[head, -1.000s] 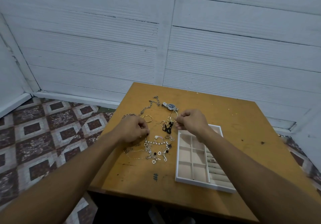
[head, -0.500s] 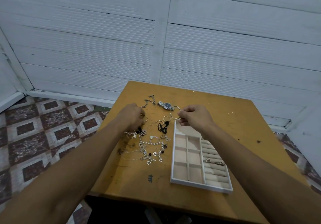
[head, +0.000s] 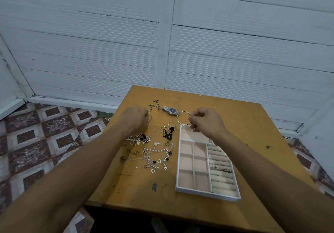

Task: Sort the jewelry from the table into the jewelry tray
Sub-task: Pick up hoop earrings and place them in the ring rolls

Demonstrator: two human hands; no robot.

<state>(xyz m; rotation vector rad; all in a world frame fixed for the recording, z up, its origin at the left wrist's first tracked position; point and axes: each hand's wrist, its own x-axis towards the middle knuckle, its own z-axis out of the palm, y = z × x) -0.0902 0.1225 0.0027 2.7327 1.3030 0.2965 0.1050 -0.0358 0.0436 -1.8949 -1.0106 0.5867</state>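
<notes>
A white jewelry tray (head: 177, 162) with square cells and padded ring rolls lies on the right of the wooden table (head: 244, 124). Two rings (head: 214, 165) sit in its rolls. My right hand (head: 206, 122) pinches a large silver hoop (head: 184, 118) just above the tray's far end. My left hand (head: 134, 118) is closed on a thin gold hoop (head: 150, 118), mostly hidden by the fingers. A tangle of pearl bracelets and heart pendants (head: 151, 153) lies left of the tray. A wristwatch (head: 170, 110), a silver chain (head: 155, 104), small hoops (head: 171, 124) and a black piece (head: 168, 133) lie beyond.
The table's near edge (head: 162, 206) drops to a dark gap. Patterned floor tiles (head: 45, 138) lie to the left. A white plank wall (head: 162, 43) stands right behind the table. A small hash mark (head: 154, 187) is drawn on the tabletop.
Both hands moved away from the jewelry pile toward the table's far side. My right hand carried the silver hoop to the tray's far end, and my left closed on the gold hoop.
</notes>
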